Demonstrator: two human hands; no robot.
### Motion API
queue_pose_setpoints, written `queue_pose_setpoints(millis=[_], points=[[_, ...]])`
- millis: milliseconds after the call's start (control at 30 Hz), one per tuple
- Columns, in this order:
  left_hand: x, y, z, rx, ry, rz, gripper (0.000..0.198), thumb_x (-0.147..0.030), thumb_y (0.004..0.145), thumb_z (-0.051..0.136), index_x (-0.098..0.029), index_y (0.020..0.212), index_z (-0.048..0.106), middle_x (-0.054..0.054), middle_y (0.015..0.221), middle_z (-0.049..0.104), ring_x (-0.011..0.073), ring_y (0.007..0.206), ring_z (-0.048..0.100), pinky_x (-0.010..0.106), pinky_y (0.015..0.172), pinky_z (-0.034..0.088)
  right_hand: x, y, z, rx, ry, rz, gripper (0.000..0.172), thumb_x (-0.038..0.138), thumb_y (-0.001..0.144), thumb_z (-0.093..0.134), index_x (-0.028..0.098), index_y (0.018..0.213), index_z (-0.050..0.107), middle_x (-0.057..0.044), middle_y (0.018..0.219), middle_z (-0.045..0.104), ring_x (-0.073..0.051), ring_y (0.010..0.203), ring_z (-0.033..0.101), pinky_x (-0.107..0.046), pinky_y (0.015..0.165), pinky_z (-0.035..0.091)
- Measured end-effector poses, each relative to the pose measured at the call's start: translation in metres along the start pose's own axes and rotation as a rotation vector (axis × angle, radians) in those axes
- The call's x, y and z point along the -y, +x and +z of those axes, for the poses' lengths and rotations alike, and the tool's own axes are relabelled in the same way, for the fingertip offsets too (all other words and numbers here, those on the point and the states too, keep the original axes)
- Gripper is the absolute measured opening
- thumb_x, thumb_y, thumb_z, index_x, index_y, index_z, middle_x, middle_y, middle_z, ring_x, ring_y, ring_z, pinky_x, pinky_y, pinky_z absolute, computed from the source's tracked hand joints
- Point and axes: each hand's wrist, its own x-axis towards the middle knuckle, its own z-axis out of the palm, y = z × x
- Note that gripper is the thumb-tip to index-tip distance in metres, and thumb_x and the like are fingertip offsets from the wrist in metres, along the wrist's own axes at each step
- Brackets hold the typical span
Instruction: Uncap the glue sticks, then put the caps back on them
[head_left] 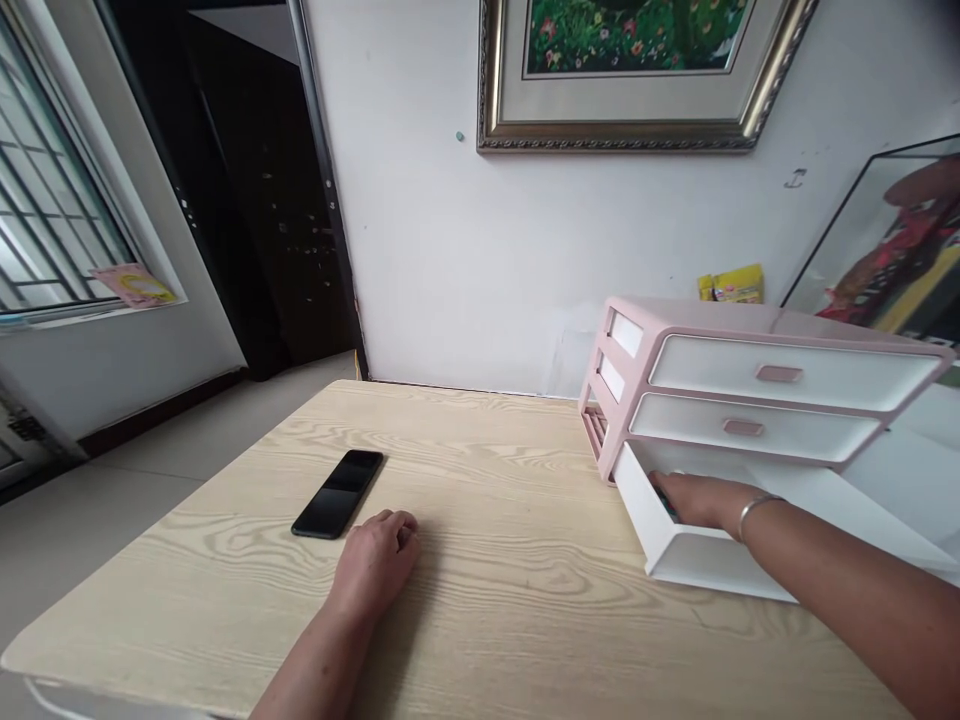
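Black smartphone (337, 494) lies beside the curled, empty left hand (375, 565); the right hand (697, 502) reaches into the bottom drawer (697, 555) of a pink drawer unit (750, 375), grip hidden.

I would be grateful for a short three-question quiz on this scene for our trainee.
1. Which hand reaches into the open bottom drawer of the pink-and-white drawer unit?
2. True or false: the smartphone lies on the wooden table beside the left hand.
3. How many of the unit's drawers stand closed?

Key: 1. The right hand. 2. True. 3. Two.
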Motion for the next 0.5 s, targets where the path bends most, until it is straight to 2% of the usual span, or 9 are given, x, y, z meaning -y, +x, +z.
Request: queue_pose_setpoints(millis=[33,167,233,333,500], points=[[0.000,0.000,0.000,0.001,0.000,0.000,0.021,-0.017,0.083,0.053,-0.019,0.093,0.071,0.005,0.089,0.069,0.0178,0.085,0.063,0.027,0.074,0.038,0.002,-0.003,-0.002,0.055,-0.055,-0.022,0.042,0.007,0.053,0.080,0.023,0.092,0.075,-0.009,0.085,0.071,-0.031,0.084,0.067,-0.040,0.080,0.046],[0.001,0.000,0.002,-0.005,-0.001,0.007,0.021,-0.018,0.084,0.052,-0.020,0.094,0.070,0.004,0.087,0.069,0.0178,0.085,0.063,0.026,0.074,0.038,0.007,-0.010,-0.007,0.112,-0.171,-0.061,0.057,0.018,0.059,0.078,0.022,0.115,0.071,-0.014,0.102,0.072,-0.038,0.095,0.067,-0.043,0.081,0.046],[0.002,0.000,0.002,-0.005,0.003,0.017,0.020,-0.019,0.084,0.052,-0.021,0.093,0.070,0.004,0.087,0.069,0.0178,0.085,0.063,0.026,0.074,0.038,0.010,-0.013,-0.008,0.153,-0.236,-0.078,0.056,0.022,0.065,0.075,0.023,0.121,0.069,-0.015,0.108,0.072,-0.038,0.098,0.067,-0.042,0.080,0.047],[0.002,0.000,0.002,-0.009,0.008,0.029,0.020,-0.018,0.084,0.052,-0.021,0.093,0.070,0.004,0.087,0.069,0.0179,0.085,0.063,0.026,0.074,0.038,0.014,-0.015,-0.009,0.192,-0.244,-0.097,0.045,0.027,0.071,0.071,0.026,0.116,0.072,-0.012,0.113,0.073,-0.034,0.101,0.068,-0.039,0.083,0.047],[0.004,0.000,0.003,-0.005,0.009,0.025,0.021,-0.018,0.083,0.051,-0.021,0.093,0.070,0.004,0.089,0.070,0.0183,0.085,0.063,0.027,0.074,0.038,0.011,-0.013,-0.004,0.159,-0.202,-0.068,0.035,0.024,0.070,0.073,0.028,0.105,0.076,-0.008,0.105,0.076,-0.028,0.093,0.070,-0.033,0.078,0.047]])
